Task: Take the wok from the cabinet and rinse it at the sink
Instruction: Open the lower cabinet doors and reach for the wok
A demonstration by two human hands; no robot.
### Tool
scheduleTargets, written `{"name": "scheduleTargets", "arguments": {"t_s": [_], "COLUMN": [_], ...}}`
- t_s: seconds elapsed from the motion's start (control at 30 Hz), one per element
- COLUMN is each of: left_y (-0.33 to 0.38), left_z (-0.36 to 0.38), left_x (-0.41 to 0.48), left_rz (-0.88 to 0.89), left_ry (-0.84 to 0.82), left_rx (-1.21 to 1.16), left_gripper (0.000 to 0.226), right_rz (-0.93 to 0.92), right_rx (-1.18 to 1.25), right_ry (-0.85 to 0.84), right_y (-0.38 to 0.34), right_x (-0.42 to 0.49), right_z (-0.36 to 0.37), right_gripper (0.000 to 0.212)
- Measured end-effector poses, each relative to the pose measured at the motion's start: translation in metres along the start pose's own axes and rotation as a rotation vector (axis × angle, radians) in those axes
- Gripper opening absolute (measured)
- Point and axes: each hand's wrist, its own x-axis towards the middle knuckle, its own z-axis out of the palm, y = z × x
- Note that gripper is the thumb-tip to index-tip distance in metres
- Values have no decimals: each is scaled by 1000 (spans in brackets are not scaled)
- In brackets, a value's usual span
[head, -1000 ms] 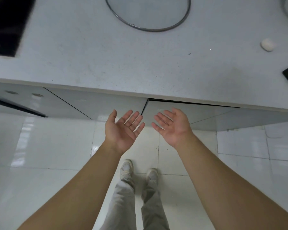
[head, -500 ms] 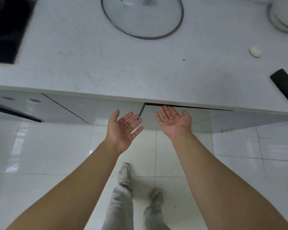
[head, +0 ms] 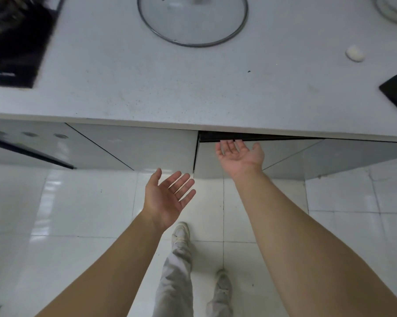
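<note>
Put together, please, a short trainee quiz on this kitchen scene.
1. True or false: the wok is already in view.
2. Which hand's fingertips reach the top edge of the cabinet door? A left, B right, C both.
3. Fill in: on the countertop beyond that door lies a glass ____.
Key: 1 false. 2 B: the right hand is at the door's edge; the left hand hovers open, palm up, apart from it. 3 lid.

Glass lid (head: 193, 24) on speckled countertop (head: 147, 88), black hob (head: 14, 46), white tiled floor (head: 55, 213)
</note>
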Motion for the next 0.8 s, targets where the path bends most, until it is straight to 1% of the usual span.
{"name": "scheduleTargets", "arguments": {"t_s": [0.23,0.37,0.47,0.6,0.7,0.8], "left_y": [0,-5,-19,-44,-64,-85], "left_z": [12,23,30,31,30,27], "left_x": [-17,-25,-33,-45,-54,-65], "left_rz": [10,15,8,-13,-29,-46], "left_ry": [-26,-59,-83,-92,-95,-100], "left_rx": [45,82,114,137,160,188], "left_gripper": [58,55,57,54,54,57], "right_rz": [-3,21,46,51,47,15], "right_rx": [-199,-285,-338,-410,-451,-587], "right_ry": [48,34,20,51,80,129], "right_y": [2,-2,-10,-22,-31,-43], "right_x": [-13,-28,-41,-56,-67,-76], "right_z": [-24,-53,-73,-102,-124,-148], "right_gripper": [39,39,35,18,15,10]}}
